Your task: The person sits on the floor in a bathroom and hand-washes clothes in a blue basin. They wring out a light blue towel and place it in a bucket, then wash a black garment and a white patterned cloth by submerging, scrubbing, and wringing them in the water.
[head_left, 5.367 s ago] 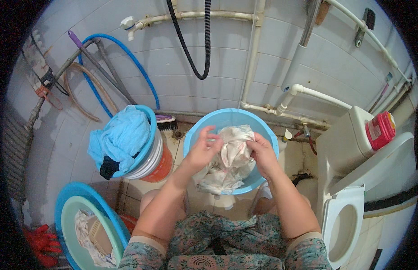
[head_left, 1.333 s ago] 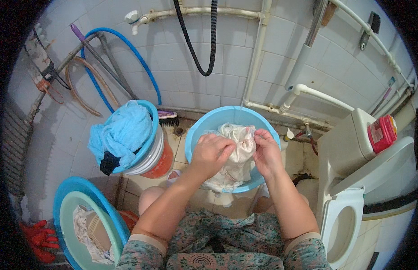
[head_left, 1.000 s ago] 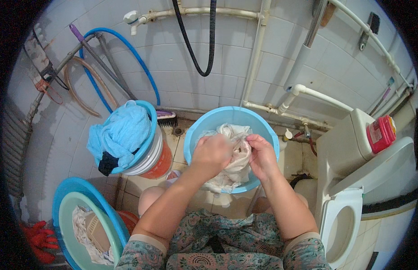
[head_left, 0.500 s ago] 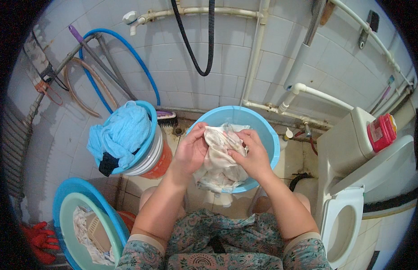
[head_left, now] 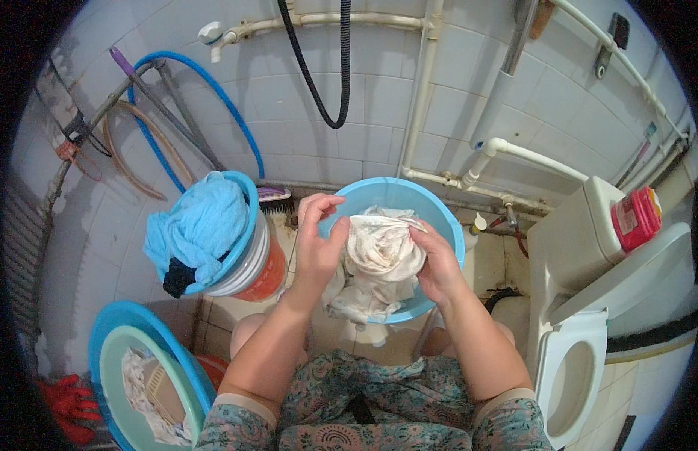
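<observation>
Over a light blue basin (head_left: 448,207), my right hand (head_left: 440,264) grips the edge of a bunched whitish cloth (head_left: 385,252) with faint coloured marks. My left hand (head_left: 317,244) is raised just left of that cloth, its fingers and thumb apart with nothing between them. More wet whitish cloth (head_left: 356,297) lies below, partly draped over the basin's near rim. The held cloth hides much of the basin's inside.
Left of the basin, a blue tub (head_left: 252,203) of bright blue cloth (head_left: 202,218) rests on a bucket (head_left: 260,272). Nearer are nested basins (head_left: 112,357) and red gloves (head_left: 72,406). A toilet (head_left: 563,361) stands right. A black hose (head_left: 345,83) hangs ahead.
My left hand has let go of the cloth and opened beside it. The cloth is now bunched rounder, held by my right hand, which has shifted slightly right and down.
</observation>
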A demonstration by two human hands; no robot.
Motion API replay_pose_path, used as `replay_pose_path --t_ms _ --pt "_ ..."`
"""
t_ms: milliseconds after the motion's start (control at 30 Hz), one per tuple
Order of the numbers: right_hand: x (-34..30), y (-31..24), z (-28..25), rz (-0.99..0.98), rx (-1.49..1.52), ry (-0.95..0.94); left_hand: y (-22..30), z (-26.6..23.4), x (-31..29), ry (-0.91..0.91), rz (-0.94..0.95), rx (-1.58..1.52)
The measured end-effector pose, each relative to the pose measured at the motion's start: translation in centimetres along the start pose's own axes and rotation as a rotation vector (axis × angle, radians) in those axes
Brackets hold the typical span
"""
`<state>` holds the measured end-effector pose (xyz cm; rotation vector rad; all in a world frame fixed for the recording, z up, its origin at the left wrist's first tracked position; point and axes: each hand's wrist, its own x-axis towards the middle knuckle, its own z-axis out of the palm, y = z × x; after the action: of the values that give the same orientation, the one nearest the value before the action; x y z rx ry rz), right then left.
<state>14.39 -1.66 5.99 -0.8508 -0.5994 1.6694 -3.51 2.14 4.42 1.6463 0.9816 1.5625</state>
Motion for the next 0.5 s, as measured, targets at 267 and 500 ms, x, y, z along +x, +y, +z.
replay_pose_path --t_ms 267,500 --pt "0.6 0.1 -1.4 0.023 0.122 0.012 0.8 -0.2 -0.6 -0.386 0.278 0.549" --pt "1.7 -1.9 -3.4 -0.141 -0.456 0.298 -0.5 -2.8 1.4 0.071 -0.431 -0.416"
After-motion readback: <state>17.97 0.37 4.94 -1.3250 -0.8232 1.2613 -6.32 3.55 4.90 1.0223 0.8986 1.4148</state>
